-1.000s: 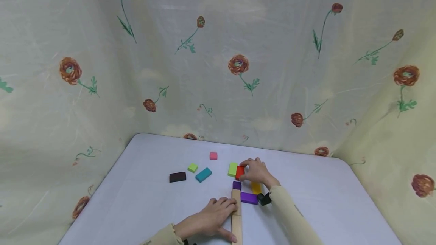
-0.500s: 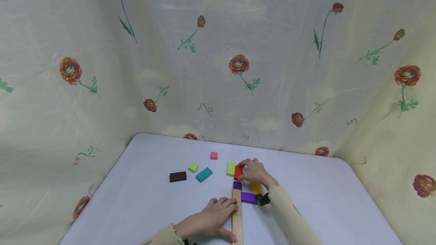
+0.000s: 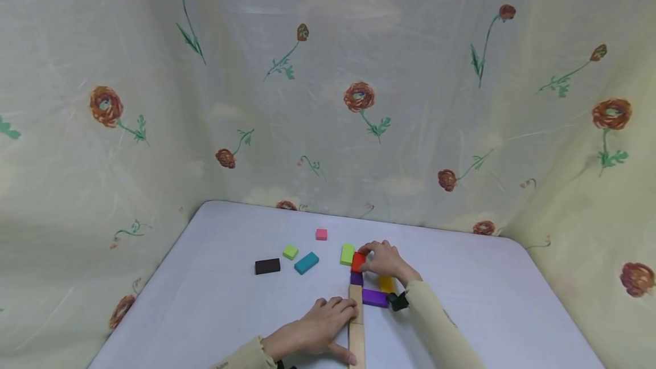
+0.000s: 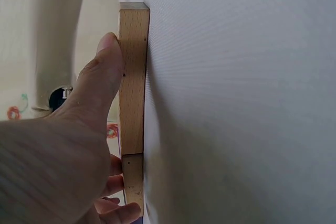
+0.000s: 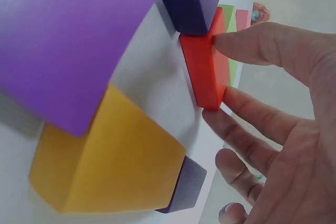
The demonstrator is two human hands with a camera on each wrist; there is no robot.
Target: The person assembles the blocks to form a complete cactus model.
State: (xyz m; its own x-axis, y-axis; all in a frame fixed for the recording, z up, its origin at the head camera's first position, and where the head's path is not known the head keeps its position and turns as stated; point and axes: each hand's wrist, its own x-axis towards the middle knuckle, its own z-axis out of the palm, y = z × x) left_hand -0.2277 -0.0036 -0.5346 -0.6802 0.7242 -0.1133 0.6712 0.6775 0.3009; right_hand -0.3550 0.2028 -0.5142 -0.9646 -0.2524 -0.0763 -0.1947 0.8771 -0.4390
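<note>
The right hand (image 3: 383, 259) pinches a red block (image 3: 357, 262) between its thumb and fingers. The red block is on the far side of the left hand, near the middle of the table, and it touches a dark purple block (image 3: 356, 279). The left hand (image 3: 328, 323) is spread wide. Its thumb touches the near wooden block (image 3: 356, 343), and its fingers rest on the far wooden block (image 3: 357, 295).

The two wooden blocks lie end to end in a line, with the dark purple block at the far end. Just right of the line is a long purple block (image 3: 375, 298). A yellow block (image 5: 126, 156) touches it, and a dark block (image 5: 188, 186) sits at the yellow one's other end.

Just left of the red block is a long green block (image 3: 347, 254). Farther left are a blue-green block (image 3: 306, 263), a small green block (image 3: 290, 252) and a black block (image 3: 267, 266). A pink block (image 3: 321, 234) is farthest away. All sit on a white table (image 3: 205, 312), with a flowery cloth (image 3: 287, 175) hanging behind it.
</note>
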